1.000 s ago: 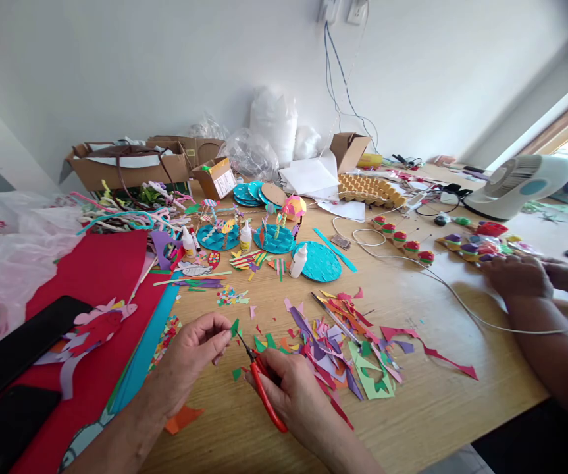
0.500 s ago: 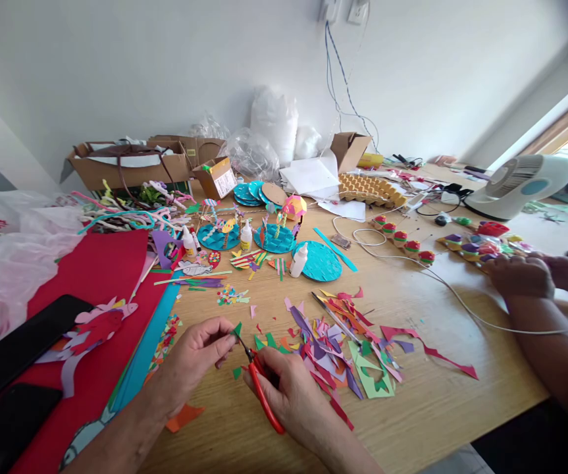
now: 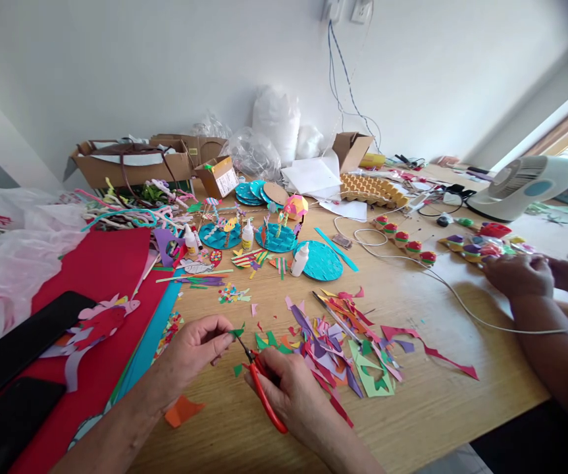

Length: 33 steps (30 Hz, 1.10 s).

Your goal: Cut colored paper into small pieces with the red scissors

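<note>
Between the thumb and fingers of my left hand [image 3: 205, 345] is a small piece of green paper [image 3: 237, 332]. My right hand [image 3: 288, 388] is closed around red-handled scissors [image 3: 270, 408], whose dark blades point up and left to the green paper. Whether the blades touch it I cannot tell. Just right of my hands lies a heap of coloured paper scraps [image 3: 323, 349], with a light green cut-out sheet [image 3: 371, 375] at its side. An orange paper scrap [image 3: 183, 411] rests by my left wrist.
A co-worker's hands [image 3: 520, 276] are at the right, near egg-carton pieces [image 3: 471, 251]. Glue bottles [image 3: 300, 260] stand beside a blue disc [image 3: 322, 261]. Red sheets [image 3: 106, 309] and dark phones [image 3: 27, 342] lie left. A white cable [image 3: 441, 283] crosses the table toward a fan [image 3: 515, 187].
The green paper has turned from standing upright to lying flatter in my left fingers. My right hand and the scissors stay almost in place. The whole view has shifted slightly.
</note>
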Each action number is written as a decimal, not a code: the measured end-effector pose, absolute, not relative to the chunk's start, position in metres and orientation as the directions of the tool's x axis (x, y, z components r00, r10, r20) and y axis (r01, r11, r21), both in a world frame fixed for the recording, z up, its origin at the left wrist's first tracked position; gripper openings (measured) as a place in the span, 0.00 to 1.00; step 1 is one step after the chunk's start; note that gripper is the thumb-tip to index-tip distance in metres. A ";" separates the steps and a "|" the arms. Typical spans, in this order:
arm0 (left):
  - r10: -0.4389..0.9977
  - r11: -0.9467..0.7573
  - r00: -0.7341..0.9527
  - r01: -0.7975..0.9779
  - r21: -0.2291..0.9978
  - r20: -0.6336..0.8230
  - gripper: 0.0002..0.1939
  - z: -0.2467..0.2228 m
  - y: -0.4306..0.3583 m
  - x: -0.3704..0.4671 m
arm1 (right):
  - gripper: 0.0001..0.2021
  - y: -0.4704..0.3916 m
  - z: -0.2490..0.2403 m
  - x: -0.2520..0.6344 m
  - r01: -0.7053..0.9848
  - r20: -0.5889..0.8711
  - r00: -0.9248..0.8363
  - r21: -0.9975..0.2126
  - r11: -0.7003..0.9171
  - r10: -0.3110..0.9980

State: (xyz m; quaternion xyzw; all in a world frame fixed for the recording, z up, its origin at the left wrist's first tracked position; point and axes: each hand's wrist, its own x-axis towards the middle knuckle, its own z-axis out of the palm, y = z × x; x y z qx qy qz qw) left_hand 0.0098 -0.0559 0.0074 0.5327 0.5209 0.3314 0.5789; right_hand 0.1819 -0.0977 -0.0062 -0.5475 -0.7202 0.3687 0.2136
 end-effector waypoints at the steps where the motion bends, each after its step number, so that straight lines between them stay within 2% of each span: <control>1: 0.939 0.212 0.236 0.171 0.962 -0.249 0.07 0.008 -0.056 0.010 | 0.12 -0.098 -0.007 0.182 0.628 -0.095 -0.312 -0.767 0.130 0.945; 15: 0.954 0.207 0.207 0.074 0.976 -0.218 0.07 -0.003 -0.063 0.009 | 0.13 -0.097 -0.011 0.182 0.573 -0.104 -0.315 -0.813 0.101 0.943; 33: 0.922 0.226 0.280 0.178 0.958 -0.270 0.08 0.006 -0.059 0.010 | 0.11 -0.100 -0.015 0.184 0.557 -0.089 -0.343 -0.821 0.126 0.935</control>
